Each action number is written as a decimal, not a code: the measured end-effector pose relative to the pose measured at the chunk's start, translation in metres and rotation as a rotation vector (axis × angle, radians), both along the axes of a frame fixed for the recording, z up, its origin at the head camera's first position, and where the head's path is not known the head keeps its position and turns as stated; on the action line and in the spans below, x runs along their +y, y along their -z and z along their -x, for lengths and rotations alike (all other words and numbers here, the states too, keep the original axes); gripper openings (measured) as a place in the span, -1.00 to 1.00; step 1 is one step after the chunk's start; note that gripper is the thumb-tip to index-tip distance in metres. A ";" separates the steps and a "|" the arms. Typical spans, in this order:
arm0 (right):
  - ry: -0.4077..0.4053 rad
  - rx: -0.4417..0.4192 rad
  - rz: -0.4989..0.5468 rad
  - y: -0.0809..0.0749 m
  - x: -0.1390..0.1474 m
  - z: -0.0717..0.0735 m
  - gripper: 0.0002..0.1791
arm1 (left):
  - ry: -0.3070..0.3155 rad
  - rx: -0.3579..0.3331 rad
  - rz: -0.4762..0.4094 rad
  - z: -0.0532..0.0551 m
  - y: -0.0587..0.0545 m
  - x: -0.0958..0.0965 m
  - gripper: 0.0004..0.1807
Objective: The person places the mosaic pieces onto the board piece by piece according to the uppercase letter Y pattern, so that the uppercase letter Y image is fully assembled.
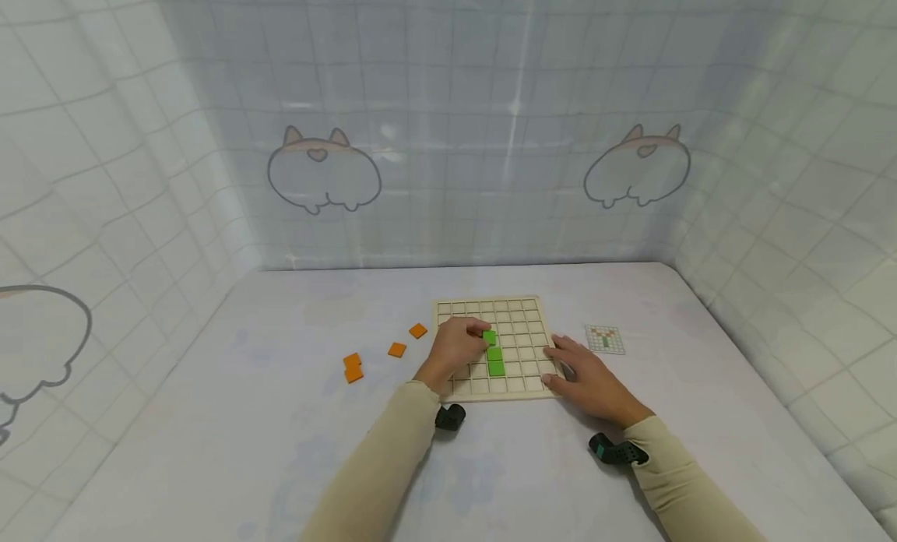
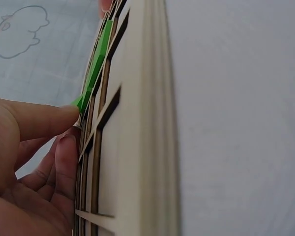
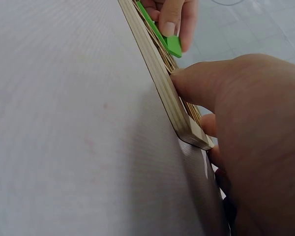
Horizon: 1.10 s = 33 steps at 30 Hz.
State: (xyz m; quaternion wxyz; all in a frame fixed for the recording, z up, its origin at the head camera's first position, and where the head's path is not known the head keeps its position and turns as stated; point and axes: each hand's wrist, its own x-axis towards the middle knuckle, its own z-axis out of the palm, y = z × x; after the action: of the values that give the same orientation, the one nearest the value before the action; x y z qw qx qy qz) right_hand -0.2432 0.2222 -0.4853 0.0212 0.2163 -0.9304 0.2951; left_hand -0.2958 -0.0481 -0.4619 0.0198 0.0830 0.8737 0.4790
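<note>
A pale wooden grid board (image 1: 522,316) lies flat on the table. Two green square tiles (image 1: 495,360) sit in adjoining cells of one column. Just beyond them, my left hand (image 1: 457,343) pinches another green tile (image 1: 489,338) between thumb and fingers. In the right wrist view this green tile (image 3: 173,46) is tilted over the grid; whether it touches a cell is hidden. My right hand (image 1: 592,382) rests at the board's right edge, thumb and fingertips touching the rim, fingers spread and loosely bent.
Several orange square tiles (image 1: 397,350) lie on the table left of the board, two of them touching. To the right lies a small printed card (image 1: 605,339) with a coloured grid pattern. White curtains (image 1: 448,176) enclose the table's back and sides.
</note>
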 end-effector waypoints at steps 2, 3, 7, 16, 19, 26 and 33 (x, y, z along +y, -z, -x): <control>-0.003 -0.007 0.004 -0.001 0.000 0.000 -0.30 | 0.002 -0.004 -0.002 0.000 -0.001 0.001 -0.68; -0.003 -0.011 0.005 -0.001 0.000 -0.001 -0.30 | 0.001 -0.007 0.001 0.000 -0.001 0.001 -0.68; -0.004 -0.028 0.011 0.000 -0.001 -0.002 -0.30 | 0.002 -0.045 0.013 0.001 -0.001 0.000 -0.69; 0.008 -0.010 0.001 -0.001 -0.001 -0.002 -0.30 | 0.047 -0.064 0.070 0.003 -0.007 0.001 -0.67; 0.008 -0.011 0.001 -0.001 -0.001 -0.001 -0.29 | 0.058 -0.070 0.092 0.004 -0.007 0.001 -0.66; 0.009 -0.016 0.013 -0.002 -0.002 -0.002 -0.30 | 0.084 -0.061 0.140 0.006 -0.009 -0.001 -0.66; 0.006 -0.015 0.008 -0.001 -0.002 -0.001 -0.30 | 0.079 -0.058 0.134 0.008 -0.008 -0.004 -0.71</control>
State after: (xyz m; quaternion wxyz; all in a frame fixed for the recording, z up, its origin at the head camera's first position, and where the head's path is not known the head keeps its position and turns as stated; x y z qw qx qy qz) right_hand -0.2422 0.2201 -0.4845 0.0159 0.2111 -0.9300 0.3006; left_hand -0.3035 -0.0517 -0.4544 0.0696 0.1018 0.8988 0.4206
